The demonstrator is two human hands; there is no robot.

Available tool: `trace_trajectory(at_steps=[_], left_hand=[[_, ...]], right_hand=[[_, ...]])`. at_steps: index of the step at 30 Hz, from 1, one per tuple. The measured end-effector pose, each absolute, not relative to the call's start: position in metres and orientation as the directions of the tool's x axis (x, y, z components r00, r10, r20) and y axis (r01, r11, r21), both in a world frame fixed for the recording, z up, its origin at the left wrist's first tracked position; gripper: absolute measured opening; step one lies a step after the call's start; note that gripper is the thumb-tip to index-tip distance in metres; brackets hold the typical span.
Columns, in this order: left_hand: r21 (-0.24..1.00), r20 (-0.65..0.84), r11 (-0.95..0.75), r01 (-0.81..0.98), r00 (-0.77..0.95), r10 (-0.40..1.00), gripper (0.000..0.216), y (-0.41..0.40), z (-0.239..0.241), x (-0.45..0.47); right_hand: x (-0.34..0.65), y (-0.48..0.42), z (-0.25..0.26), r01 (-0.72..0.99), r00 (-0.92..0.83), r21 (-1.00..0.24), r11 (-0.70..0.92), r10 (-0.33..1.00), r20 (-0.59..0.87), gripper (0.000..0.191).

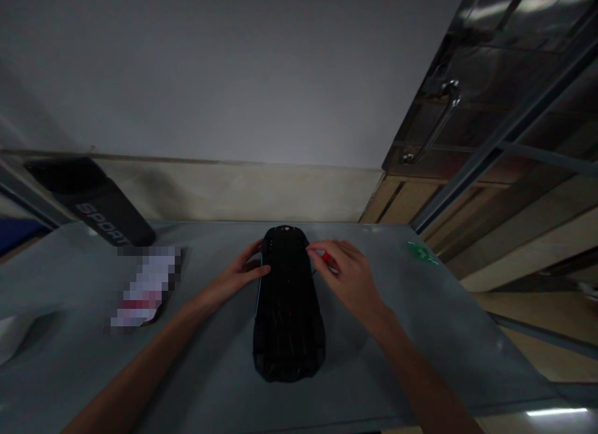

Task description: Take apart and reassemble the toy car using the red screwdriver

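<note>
A black toy car lies on the grey table, its dark underside facing up and its long side pointing away from me. My left hand grips its left edge near the far end, thumb resting on top and fingers against the side. On the opposite edge, my right hand is closed in a pinch, fingertips at the far right corner of the car. Something small and red shows between those fingers; most of it is hidden, so its kind cannot be made out.
A black bottle marked SPORT stands at the back left of the grey table. Near it lies a flat, blurred-out item. Crumpled green plastic sits by the right edge. A wall rises behind; a metal door handle is beyond it.
</note>
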State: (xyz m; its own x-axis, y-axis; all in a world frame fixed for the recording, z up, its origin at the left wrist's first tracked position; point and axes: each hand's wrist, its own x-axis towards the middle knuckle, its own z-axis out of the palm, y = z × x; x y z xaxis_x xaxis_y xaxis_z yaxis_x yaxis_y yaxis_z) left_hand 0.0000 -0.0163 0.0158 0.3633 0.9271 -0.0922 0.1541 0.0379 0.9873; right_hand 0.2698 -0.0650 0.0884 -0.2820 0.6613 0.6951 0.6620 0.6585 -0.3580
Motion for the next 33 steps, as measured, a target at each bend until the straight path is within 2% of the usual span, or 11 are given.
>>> trace_trajectory(at_steps=[4,7,10,13,16,21,30,33], left_hand=[[0.988,-0.102,0.051,0.148,0.36,0.927,0.09,-0.0156,0.0149,-0.0002],[0.988,-0.099,0.046,0.15,0.365,0.926,0.093,-0.0145,0.0127,-0.0007],[0.987,-0.087,0.032,0.156,0.366,0.927,0.091,-0.0138,0.0109,-0.001],[0.989,-0.082,0.028,0.147,0.375,0.923,0.093,-0.0133,0.0103,-0.0013],[0.99,-0.087,0.037,0.137,0.38,0.921,0.094,-0.013,0.0105,-0.0014],[0.986,-0.087,0.029,0.164,0.358,0.93,0.092,-0.0145,0.0133,-0.0005],[0.983,-0.103,0.039,0.177,0.373,0.922,0.091,-0.0168,0.017,-0.0005],[0.982,-0.108,0.04,0.184,0.378,0.919,0.091,-0.0173,0.0182,-0.0005]], right_hand=[[0.2688,-0.0656,0.0894,0.675,-0.325,-0.311,0.669,0.648,0.689,0.021],[0.2699,-0.0651,0.0888,0.713,-0.335,-0.251,0.654,0.633,0.698,0.019],[0.2716,-0.0637,0.0867,0.71,-0.304,-0.28,0.646,0.64,0.705,0.013],[0.2722,-0.0629,0.0866,0.684,-0.313,-0.309,0.661,0.648,0.695,0.016],[0.2719,-0.0636,0.0893,0.671,-0.352,-0.285,0.685,0.632,0.691,0.021],[0.2707,-0.0651,0.0915,0.686,-0.36,-0.254,0.682,0.621,0.696,0.014],[0.2734,-0.0637,0.0889,0.687,-0.334,-0.242,0.685,0.594,0.732,0.014],[0.2736,-0.0651,0.0922,0.683,-0.363,-0.249,0.687,0.615,0.7,0.023]])
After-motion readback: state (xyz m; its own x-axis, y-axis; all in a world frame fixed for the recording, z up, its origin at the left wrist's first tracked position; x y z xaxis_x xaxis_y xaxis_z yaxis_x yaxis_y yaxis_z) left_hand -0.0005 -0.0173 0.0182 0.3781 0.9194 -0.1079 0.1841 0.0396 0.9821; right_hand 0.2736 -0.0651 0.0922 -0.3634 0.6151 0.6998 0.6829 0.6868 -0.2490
